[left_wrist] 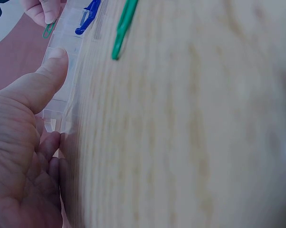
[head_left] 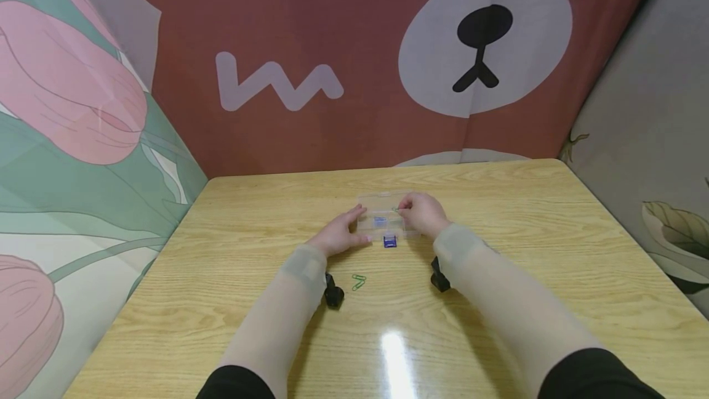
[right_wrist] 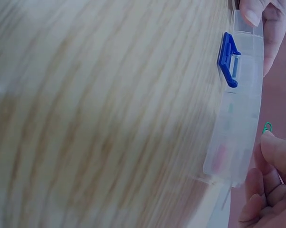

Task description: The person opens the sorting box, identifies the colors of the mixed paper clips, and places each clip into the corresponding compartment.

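A clear plastic compartment box [head_left: 382,226] lies on the table with its lid raised at the back and a blue latch [head_left: 390,241] at its front. My left hand [head_left: 339,234] grips the box's left end, the thumb at the front and the fingers farther back. Above the box's right part, my right hand [head_left: 423,213] pinches a green paper clip [right_wrist: 267,126] between thumb and fingertip. Something blue [head_left: 380,221] shows inside a middle compartment, its kind too small to tell. Two more green paper clips [head_left: 359,281] lie on the table in front of the box, near the left wrist.
A wood-grain table [head_left: 526,226] spreads around the box. Behind it hangs a red-brown cloth [head_left: 310,134] with a bear face. Patterned cloth [head_left: 77,91] covers the left side and a grey sheet [head_left: 659,109] the right. Each wrist bears a black camera [head_left: 334,293] on a strap.
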Motion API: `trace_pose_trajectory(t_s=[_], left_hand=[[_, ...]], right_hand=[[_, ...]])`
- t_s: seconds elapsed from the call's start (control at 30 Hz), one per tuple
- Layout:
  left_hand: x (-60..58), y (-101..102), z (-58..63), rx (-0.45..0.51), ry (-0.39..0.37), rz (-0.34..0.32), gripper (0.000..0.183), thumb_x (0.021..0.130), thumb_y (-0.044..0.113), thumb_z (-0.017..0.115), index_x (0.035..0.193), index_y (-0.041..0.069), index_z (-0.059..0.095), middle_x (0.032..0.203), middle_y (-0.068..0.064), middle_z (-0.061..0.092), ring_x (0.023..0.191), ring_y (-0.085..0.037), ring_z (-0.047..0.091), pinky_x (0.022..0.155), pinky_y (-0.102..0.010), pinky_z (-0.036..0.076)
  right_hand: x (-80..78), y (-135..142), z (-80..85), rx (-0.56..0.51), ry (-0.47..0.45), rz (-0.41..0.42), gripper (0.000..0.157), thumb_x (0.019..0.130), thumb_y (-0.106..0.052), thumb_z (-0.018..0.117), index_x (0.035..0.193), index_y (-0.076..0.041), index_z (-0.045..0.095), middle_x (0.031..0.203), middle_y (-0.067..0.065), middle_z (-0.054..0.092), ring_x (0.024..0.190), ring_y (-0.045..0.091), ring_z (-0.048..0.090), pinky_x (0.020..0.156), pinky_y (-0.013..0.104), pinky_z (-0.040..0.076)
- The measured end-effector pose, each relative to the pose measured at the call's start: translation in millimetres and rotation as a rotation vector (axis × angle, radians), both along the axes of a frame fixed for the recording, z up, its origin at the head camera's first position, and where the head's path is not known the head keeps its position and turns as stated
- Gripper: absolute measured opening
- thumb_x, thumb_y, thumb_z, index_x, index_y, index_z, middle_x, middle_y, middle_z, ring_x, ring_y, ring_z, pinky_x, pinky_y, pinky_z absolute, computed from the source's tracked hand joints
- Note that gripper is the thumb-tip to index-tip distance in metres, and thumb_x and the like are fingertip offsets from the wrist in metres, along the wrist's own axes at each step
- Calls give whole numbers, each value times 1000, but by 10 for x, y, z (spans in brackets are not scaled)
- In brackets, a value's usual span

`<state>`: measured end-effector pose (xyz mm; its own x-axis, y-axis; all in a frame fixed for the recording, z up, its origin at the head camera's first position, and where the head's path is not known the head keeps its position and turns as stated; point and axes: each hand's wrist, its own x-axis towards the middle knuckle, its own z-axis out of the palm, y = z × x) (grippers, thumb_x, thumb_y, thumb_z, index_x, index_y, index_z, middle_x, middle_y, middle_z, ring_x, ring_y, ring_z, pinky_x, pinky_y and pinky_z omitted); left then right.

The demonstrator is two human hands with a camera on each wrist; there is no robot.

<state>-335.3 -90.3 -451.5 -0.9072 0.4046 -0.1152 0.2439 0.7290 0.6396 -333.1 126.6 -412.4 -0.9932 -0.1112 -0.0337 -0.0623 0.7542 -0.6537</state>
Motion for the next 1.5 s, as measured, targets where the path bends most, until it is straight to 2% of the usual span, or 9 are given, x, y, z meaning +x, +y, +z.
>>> trace_pose_trajectory(t_s=[0.17, 0.63, 1.1, 1.5], left_hand=[[-5, 0, -2, 3, 3, -2, 77, 72, 45, 64, 136, 28, 24, 142, 11, 11, 126, -13, 13, 99, -36, 16], [-22, -2, -16, 4, -6, -1, 78, 71, 47, 63, 136, 30, 23, 141, 13, 10, 126, -12, 12, 100, -34, 14], [-16, -1, -7, -7, -10, 12, 78, 70, 50, 62, 136, 32, 23, 140, 16, 9, 126, -12, 11, 100, -37, 14], [-14, -5, -9, -2, -17, 13, 79, 69, 50, 62, 135, 33, 23, 139, 20, 9, 126, -12, 12, 100, -36, 14]], right_hand=[[10, -17, -4, 12, 5, 1, 8, 85, -19, 55, 83, -12, 59, 76, 2, 56, 63, 16, 51, 54, 29, 40], [-13, -33, -38, 63, 18, -9, 9, 85, -21, 55, 83, -13, 58, 74, 2, 55, 63, 17, 50, 55, 29, 39], [-11, -57, -36, 107, 39, 21, 13, 84, -20, 56, 91, -11, 62, 91, 2, 56, 80, 19, 47, 74, 34, 39], [-7, -41, -50, 101, 57, 31, 13, 83, -20, 57, 90, -11, 62, 89, 2, 55, 80, 19, 47, 75, 35, 39]])
